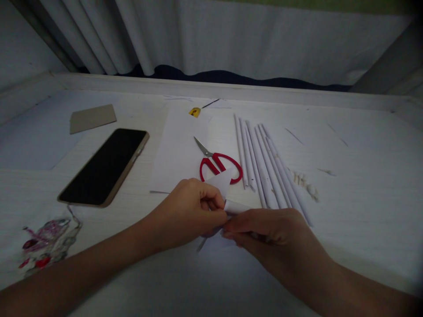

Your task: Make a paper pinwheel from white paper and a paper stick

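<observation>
Both hands meet at the front middle of the white table, pinching one sheet of white paper (236, 208) that is partly curled into a roll. My left hand (194, 209) has its fingers folded on the paper's left part. Thumb and fingers of my right hand (274, 233) press together on its right end. A loose corner of the paper sticks up beyond the left fingers. Red-handled scissors (237, 169) lie just behind, blades slightly apart, partly covered by that corner. To the right rest several rolled paper tubes (264, 171), side by side.
A black-screened phone (105, 167) lies at left, with a beaded trinket (49, 242) in front and a grey-brown card (93, 119) behind. A flat white sheet (178, 149) lies under the scissors. Farther back is a yellow object (194, 112). A raised rim (211, 88) borders the table.
</observation>
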Demonstrator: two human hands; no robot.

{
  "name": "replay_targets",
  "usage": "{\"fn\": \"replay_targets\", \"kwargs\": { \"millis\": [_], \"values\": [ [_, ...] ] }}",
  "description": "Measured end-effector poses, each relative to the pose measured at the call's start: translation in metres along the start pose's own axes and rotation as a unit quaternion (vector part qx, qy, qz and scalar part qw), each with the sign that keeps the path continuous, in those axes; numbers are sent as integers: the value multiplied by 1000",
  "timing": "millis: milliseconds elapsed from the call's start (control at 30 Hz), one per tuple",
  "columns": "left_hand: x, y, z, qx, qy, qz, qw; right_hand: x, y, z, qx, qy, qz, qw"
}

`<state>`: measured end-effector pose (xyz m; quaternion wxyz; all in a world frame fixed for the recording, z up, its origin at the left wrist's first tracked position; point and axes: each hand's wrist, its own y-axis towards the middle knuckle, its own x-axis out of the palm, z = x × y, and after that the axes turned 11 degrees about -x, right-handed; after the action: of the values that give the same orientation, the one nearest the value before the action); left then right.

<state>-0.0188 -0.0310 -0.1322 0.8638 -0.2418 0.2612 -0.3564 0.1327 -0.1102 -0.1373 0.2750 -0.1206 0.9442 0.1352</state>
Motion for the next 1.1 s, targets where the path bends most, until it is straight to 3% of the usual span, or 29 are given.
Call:
{"fn": "replay_targets", "kwargs": {
  "millis": [167, 400, 567, 667, 867, 1100],
  "values": [
    [0, 3, -1, 20, -1, 10, 1000, 2, 1, -2, 65, 14, 15, 998],
    [1, 1, -3, 15, 0, -6, 1000, 0, 3, -1, 33, -48, -25, 998],
    [-4, 0, -2, 18, 0, -35, 999, -2, 2, -2, 44, -62, -25, 997],
    [-9, -4, -1, 25, 8, -64, 998, -5, 4, -5, 48, -67, 5, 997],
    [-15, -15, 1, -3, 12, -61, 998, -6, 1, -5, -3, -104, 53, 993],
    [-21, -19, 10, 0, -48, -114, 992, -8, -1, -3, -56, -82, 35, 994]
  ]
}}
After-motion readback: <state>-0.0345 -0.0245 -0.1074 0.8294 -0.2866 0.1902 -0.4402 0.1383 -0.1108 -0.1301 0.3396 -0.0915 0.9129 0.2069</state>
